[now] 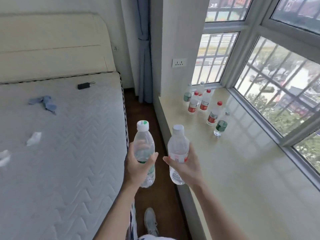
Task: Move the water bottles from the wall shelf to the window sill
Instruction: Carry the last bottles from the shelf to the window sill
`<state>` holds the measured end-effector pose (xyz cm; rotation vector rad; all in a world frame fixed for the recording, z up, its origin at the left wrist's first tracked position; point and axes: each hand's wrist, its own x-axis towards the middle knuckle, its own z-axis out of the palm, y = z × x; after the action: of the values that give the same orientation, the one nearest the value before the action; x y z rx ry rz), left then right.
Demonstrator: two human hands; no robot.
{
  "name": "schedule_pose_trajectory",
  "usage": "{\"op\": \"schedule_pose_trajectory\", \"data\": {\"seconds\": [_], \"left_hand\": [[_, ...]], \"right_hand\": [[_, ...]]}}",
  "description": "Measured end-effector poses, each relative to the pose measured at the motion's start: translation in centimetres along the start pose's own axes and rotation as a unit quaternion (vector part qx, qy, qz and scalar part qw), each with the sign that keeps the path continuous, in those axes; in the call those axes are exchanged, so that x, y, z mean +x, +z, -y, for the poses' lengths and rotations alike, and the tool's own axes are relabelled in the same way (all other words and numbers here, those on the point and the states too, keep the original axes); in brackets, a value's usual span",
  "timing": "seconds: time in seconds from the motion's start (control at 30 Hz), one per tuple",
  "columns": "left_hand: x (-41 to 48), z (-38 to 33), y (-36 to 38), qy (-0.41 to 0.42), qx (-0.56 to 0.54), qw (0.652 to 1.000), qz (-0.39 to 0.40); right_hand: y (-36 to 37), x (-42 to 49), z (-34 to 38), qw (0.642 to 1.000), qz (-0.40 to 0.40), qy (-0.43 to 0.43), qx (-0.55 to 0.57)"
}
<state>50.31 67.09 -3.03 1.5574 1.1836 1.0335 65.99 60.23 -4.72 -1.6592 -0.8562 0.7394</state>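
Both hands are clamped on bottles. Left hand (pixel 138 163) wraps the waist of a clear bottle with a green label (pixel 144 153), thumb across the front, fingers behind. Right hand (pixel 186 166) holds a second clear bottle with a red-and-white label (pixel 177 153) the same way, thumb over the label band. Both bottles are upright, caps up, carried over the strip of dark floor (pixel 161 196) between the bed (pixel 60 144) and the window sill (pixel 242 170); the right one is just at the sill's near edge. Neither is set down yet.

Seven more bottles (pixel 205 104) already stand on the sill near the corner by the window (pixel 277 84), in a loose cluster: several with red caps and red labels, some with green labels.

Handling, as judged: thin clear plastic with ribbed walls, so likely to dent under a hard squeeze. Both look nearly empty, hence light and easy to tip once stood down; set each flat on its base and release gently. The mid-body grip at the label suits them; the label gives more friction than bare plastic.

Writing: the label print is too small and blurred to read, so no brand can be made out. The left bottle's cap is white with a green patch; the right one's is plain white.
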Motion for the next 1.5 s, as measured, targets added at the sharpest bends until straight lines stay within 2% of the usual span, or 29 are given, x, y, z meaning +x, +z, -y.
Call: {"op": "schedule_pose_trajectory", "data": {"seconds": [0.2,0.37,0.8,1.03,1.17,1.37,1.5], "left_hand": [[12.5,0.9,-1.9,0.007,0.012,1.0,0.006],[18.6,2.3,-1.7,-0.011,0.019,1.0,0.011],[36.0,4.4,4.9,-0.009,0.017,0.997,0.081],[47.5,3.5,10.4,0.03,0.046,0.988,0.146],[52.8,2.5,14.2,0.059,0.021,0.979,0.193],[57.1,1.7,20.3,0.056,-0.004,0.956,0.289],[59.4,1.6,25.4,0.06,-0.007,0.924,0.377]], "right_hand": [[5.1,11.4,3.2,1.0,-0.004,-0.013,0.027],[7.5,16.8,3.3,1.0,-0.008,-0.008,0.029],[8.7,34.3,1.6,0.999,-0.025,0.008,0.039],[7.0,46.1,2.9,0.996,-0.069,0.003,0.051],[5.0,51.0,3.2,0.993,-0.109,0.003,0.053],[1.7,53.6,1.9,0.98,-0.18,0.052,0.066],[-0.1,53.7,0.2,0.96,-0.257,0.092,0.069]]}}
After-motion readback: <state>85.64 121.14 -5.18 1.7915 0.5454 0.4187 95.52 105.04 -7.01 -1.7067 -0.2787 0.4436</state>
